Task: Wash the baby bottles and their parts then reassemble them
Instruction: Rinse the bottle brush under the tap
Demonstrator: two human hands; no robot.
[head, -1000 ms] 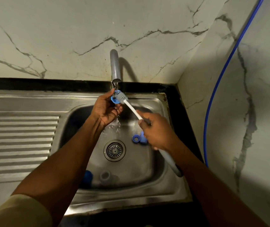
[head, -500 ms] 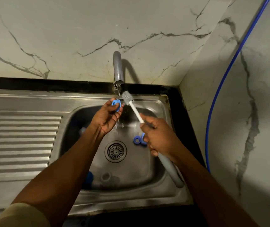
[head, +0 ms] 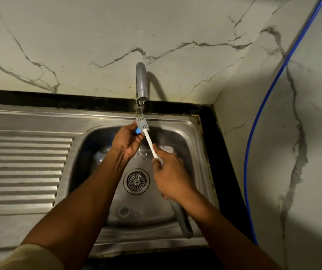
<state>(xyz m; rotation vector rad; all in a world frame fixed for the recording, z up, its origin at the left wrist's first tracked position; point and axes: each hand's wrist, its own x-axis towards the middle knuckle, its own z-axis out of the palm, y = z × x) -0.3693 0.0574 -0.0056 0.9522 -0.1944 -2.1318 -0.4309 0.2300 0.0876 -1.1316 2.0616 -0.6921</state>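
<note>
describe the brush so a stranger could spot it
Find the steel sink, then the tap at its back rim. Just under it is the brush, held by the right hand. Only it has a grey bristle head on a white stem, unlike the blue part beside it.

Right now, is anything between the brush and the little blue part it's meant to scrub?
Nothing visible does. The bottle brush has its bristle head right against the blue bottle part pinched in the left hand, both just under the faucet. The right hand holds the brush handle.
</note>
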